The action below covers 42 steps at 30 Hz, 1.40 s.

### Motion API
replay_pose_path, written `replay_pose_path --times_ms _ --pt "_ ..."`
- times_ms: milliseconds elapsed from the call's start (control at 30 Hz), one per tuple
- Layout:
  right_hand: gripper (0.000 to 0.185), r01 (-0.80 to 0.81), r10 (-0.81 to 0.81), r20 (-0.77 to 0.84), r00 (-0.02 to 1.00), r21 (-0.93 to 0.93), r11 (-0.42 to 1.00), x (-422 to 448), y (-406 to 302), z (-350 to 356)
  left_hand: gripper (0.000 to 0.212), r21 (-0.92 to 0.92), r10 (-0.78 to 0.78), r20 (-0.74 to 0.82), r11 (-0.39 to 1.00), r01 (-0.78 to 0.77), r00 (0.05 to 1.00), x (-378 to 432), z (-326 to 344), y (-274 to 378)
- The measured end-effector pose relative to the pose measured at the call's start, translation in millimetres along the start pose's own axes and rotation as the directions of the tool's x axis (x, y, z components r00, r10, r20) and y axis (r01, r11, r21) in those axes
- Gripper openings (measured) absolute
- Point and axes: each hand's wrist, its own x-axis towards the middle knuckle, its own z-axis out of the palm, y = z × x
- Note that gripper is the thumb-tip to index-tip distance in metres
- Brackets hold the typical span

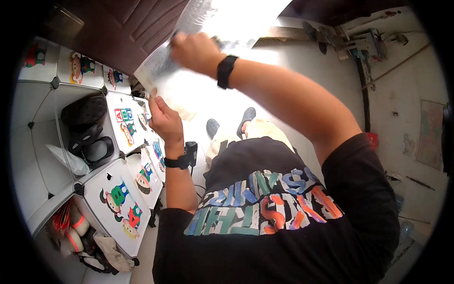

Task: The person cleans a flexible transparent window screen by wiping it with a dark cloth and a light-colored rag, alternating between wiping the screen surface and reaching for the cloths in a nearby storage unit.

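A translucent, glossy sheet (166,58) slants across the top of the view, its upper part washed out by bright light. At its lower left end, by a pale edge strip (146,78), the raised fingers of my left hand (165,119) pinch the border. My right hand (195,50) is curled against the sheet's left side, higher up and blurred by motion. Something dark shows at its fingers, but what it is cannot be made out. Black bands circle both wrists.
A brown panelled door (142,17) stands behind the sheet. On the left, a cube shoe cabinet (127,209) with cartoon-printed doors has open compartments holding black clogs (85,110) and other footwear. A black power adapter (190,152) with a cable hangs beside my left forearm. Tools (369,46) lie at right.
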Motion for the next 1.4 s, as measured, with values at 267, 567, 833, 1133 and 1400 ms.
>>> replay_pose_path --times_ms 267,567,833,1133,1400 --pt "0.020 -0.374 0.370 0.063 0.927 0.087 0.923 -2 113 -45 0.024 -0.079 0.116 -0.045 0.990 -0.119 0.992 -4 7 13" --pt "0.029 0.035 -0.028 -0.024 0.999 0.395 0.918 -39 -74 -11 0.026 -0.090 0.136 -0.043 0.986 -0.139 0.990 -2 0 -5" --pt "0.017 -0.130 0.143 0.024 0.989 -0.300 0.945 51 86 -50 0.025 0.070 0.265 -0.158 0.964 -0.257 0.951 5 -22 -4" --pt "0.025 0.043 -0.047 -0.002 0.999 0.419 0.907 -15 -73 21 0.027 -0.278 0.152 -0.198 0.938 -0.205 0.968 0 -9 -3" --pt "0.032 0.094 -0.099 0.011 0.995 0.224 0.970 -10 -96 -33 0.024 -0.120 0.075 -0.142 0.988 -0.092 0.987 9 -24 -15"
